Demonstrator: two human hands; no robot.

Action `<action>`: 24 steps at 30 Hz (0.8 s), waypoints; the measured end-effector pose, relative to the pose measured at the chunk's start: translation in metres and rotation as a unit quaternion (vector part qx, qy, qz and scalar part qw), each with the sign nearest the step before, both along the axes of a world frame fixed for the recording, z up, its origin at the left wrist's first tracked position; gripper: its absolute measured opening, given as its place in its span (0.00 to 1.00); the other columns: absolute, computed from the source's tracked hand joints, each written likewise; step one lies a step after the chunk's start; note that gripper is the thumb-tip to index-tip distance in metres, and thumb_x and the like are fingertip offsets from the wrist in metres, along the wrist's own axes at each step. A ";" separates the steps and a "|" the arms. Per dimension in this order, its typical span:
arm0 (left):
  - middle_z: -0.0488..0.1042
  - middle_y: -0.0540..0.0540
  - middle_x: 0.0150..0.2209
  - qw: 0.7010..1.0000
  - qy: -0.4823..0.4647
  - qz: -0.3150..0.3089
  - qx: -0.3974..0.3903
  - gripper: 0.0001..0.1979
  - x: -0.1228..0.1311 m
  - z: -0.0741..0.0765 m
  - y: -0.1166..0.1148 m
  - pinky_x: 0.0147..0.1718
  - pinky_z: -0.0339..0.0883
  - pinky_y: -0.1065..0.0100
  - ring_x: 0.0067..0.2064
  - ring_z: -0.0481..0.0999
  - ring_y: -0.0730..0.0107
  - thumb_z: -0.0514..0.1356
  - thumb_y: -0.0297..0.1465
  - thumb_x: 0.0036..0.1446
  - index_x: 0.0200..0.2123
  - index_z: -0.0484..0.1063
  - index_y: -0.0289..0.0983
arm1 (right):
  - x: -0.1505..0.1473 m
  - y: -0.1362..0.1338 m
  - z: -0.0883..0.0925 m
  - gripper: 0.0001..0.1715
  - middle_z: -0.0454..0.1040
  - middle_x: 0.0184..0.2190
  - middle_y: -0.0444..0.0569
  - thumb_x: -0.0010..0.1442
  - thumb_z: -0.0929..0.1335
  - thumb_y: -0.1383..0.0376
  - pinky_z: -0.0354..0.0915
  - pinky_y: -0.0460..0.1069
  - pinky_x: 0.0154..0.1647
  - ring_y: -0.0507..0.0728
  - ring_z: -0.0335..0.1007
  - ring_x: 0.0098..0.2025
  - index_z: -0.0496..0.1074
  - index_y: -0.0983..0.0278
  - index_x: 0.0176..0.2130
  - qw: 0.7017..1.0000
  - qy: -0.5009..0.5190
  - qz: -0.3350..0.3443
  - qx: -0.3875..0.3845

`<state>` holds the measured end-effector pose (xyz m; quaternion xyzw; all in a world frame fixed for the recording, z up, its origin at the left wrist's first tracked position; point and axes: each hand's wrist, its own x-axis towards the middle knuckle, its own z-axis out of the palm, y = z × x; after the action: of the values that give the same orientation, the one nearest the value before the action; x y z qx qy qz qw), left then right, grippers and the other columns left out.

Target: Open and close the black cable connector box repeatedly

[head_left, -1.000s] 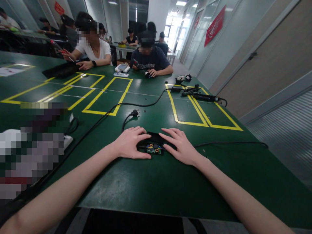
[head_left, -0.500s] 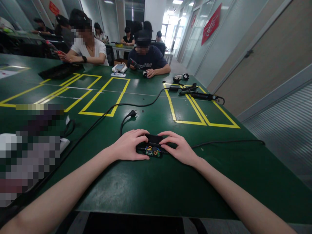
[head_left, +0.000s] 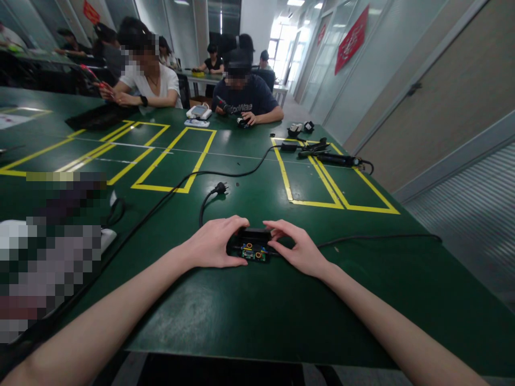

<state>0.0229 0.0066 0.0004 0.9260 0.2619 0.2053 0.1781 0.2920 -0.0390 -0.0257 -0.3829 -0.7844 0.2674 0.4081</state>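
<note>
A small black power adapter (head_left: 252,236) lies open on the green table (head_left: 257,311), its circuit board (head_left: 252,253) with coloured parts showing at the near side. My left hand (head_left: 213,242) grips the adapter's left end, fingers curled over its top. My right hand (head_left: 300,246) holds the right end, fingertips on the black cover. A black cord (head_left: 378,237) runs off to the right from under my right hand. Another cord with a plug (head_left: 219,188) curves away just behind my left hand.
A long black cable (head_left: 169,195) crosses the table to the left. Yellow tape rectangles (head_left: 322,185) mark the surface. Adapters and tools (head_left: 322,153) lie at the far right. Two people (head_left: 245,99) sit working across the table. A blurred patch (head_left: 52,252) covers the near left.
My fingers were spread flat over the adapter; they have curled in and now grip its two ends. The black cover looks raised off the board.
</note>
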 end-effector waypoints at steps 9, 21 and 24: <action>0.75 0.41 0.54 0.998 -0.023 -0.016 0.052 0.35 0.000 -0.002 -0.002 0.46 0.75 0.60 0.49 0.81 0.55 0.74 0.38 0.50 0.57 0.62 0.40 | -0.003 -0.003 0.005 0.15 0.80 0.43 0.50 0.64 0.71 0.71 0.80 0.50 0.41 0.55 0.79 0.39 0.79 0.60 0.50 0.999 0.038 -0.031 0.005; 0.74 0.40 0.55 0.997 -0.024 -0.021 0.068 0.34 -0.001 -0.005 -0.003 0.47 0.76 0.60 0.51 0.81 0.54 0.73 0.38 0.52 0.58 0.63 0.40 | -0.005 -0.005 0.004 0.14 0.81 0.41 0.49 0.64 0.71 0.70 0.80 0.49 0.38 0.54 0.79 0.37 0.79 0.59 0.48 0.998 0.036 -0.036 0.021; 0.74 0.40 0.55 0.997 -0.025 -0.022 0.067 0.35 -0.001 -0.005 -0.003 0.48 0.76 0.60 0.51 0.81 0.54 0.73 0.38 0.52 0.59 0.63 0.40 | -0.006 -0.006 0.004 0.14 0.81 0.41 0.49 0.63 0.71 0.70 0.80 0.49 0.39 0.54 0.80 0.37 0.79 0.59 0.48 0.998 0.036 -0.047 0.030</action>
<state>0.0224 0.0040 -0.0043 0.9362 0.2221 0.2414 0.1264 0.2860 -0.0446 -0.0220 -0.3973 -0.7578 0.2382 0.4594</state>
